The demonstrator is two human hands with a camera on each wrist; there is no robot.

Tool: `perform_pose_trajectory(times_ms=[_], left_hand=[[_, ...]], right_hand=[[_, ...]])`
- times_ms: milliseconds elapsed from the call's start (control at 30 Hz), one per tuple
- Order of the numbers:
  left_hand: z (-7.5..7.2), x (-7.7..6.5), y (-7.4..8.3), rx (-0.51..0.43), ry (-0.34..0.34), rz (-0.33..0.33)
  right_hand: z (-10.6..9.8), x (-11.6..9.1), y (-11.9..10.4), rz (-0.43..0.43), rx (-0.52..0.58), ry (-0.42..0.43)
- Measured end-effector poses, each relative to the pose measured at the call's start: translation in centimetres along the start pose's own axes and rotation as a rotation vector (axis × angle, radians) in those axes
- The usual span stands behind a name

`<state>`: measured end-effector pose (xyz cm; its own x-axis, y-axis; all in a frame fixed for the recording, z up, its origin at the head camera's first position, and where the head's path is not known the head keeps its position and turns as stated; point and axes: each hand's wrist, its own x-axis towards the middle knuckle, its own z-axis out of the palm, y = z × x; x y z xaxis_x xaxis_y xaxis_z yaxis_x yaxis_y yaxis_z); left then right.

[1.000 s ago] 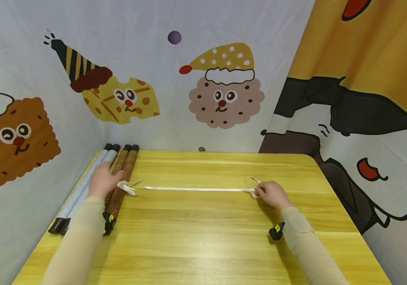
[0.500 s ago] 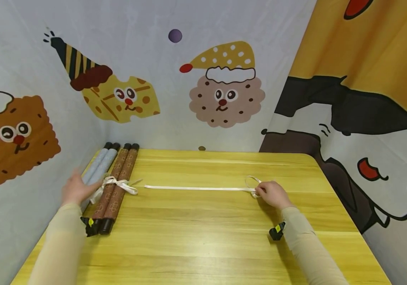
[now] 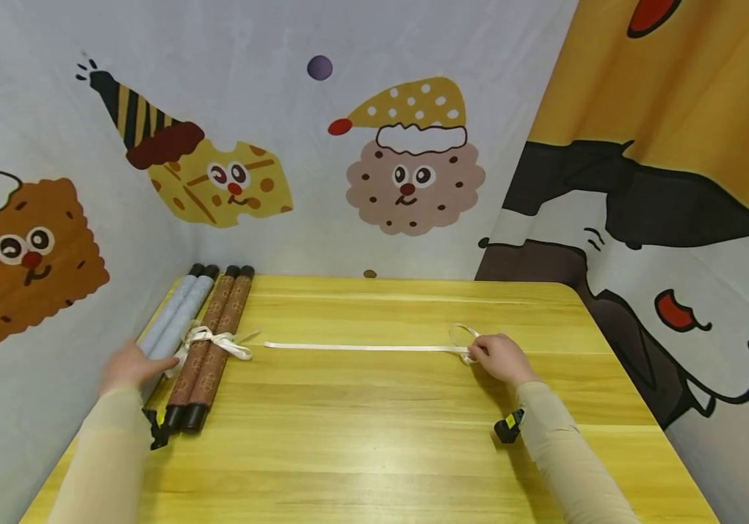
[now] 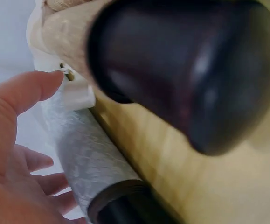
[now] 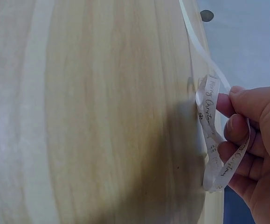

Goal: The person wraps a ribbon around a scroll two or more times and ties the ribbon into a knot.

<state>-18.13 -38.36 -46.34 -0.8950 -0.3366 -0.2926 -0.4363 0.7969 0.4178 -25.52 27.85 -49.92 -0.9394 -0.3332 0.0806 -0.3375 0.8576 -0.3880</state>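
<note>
My left hand is at the outer side of two pale grey patterned scrolls with black end caps. In the left wrist view its thumb stands apart, and the fingertips lie right at a grey scroll. Beside these are two brown patterned scrolls, bound by a white ribbon bow. My right hand pinches a separate white ribbon, stretched leftward over the table toward the bow. Loops of this printed ribbon hang at the fingers in the right wrist view.
The wooden table reaches back to a white cloth backdrop with cartoon prints. A yellow curtain hangs at the right. Each wrist carries a small black camera.
My left hand has moved left and toward me, from over the brown scrolls to the outer side of the grey ones, uncovering the bow. The right hand keeps its place on the ribbon.
</note>
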Motion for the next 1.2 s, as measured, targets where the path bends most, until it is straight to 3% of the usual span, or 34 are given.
perform_pose_trajectory(times_ms=[400, 900, 1067, 1200], left_hand=[[0.9, 0.2, -1.2, 0.04, 0.065, 0.031], [0.9, -0.2, -0.6, -0.012, 0.019, -0.027], [0.7, -0.4, -0.8, -0.017, 0.011, -0.007], [0.6, -0.5, -1.0, -0.005, 0.042, 0.005]], right_hand=[[0.1, -0.2, 0.0, -0.002, 0.019, 0.011], [0.1, -0.2, -0.4, -0.007, 0.02, 0.004], [0.2, -0.1, -0.2, -0.013, 0.012, 0.005], [0.3, -0.1, -0.1, -0.014, 0.01, 0.009]])
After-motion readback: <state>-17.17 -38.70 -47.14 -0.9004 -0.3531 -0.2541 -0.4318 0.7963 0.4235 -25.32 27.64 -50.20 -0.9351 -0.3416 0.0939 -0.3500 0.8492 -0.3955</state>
